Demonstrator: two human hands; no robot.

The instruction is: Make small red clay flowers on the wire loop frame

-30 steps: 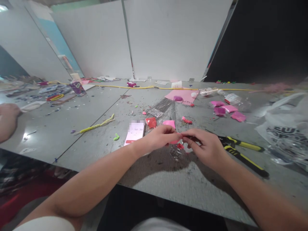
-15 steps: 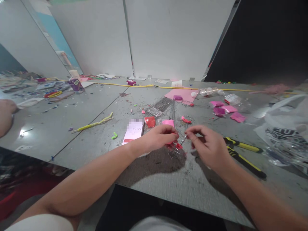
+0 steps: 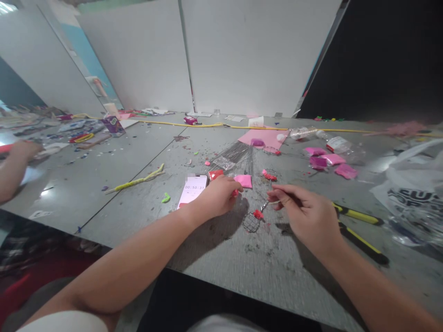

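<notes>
Just right of the phone (image 3: 192, 191), whose screen shows a running timer, the left hand (image 3: 217, 197) rests on the grey table (image 3: 221, 258) with its fingers curled over something pink-red at their tips; how firmly it is gripped cannot be told. Farther right of the phone, the right hand (image 3: 309, 216) pinches the end of a thin wire (image 3: 271, 203) between thumb and forefinger, the other fingers loosely bent. The wire runs down to a small wire-mesh coil (image 3: 251, 222) lying on the table between the two hands, a red piece (image 3: 258, 214) sitting at its top edge.

Beyond the phone lie a red packet (image 3: 216, 174), a pink packet (image 3: 244, 180) and a fanned bundle of thin wires (image 3: 232, 153). Yellow-handled pliers (image 3: 360, 226) lie well right of the phone — partly behind the right hand. Far left of the phone, another person's hand (image 3: 24, 150) is at the table edge.
</notes>
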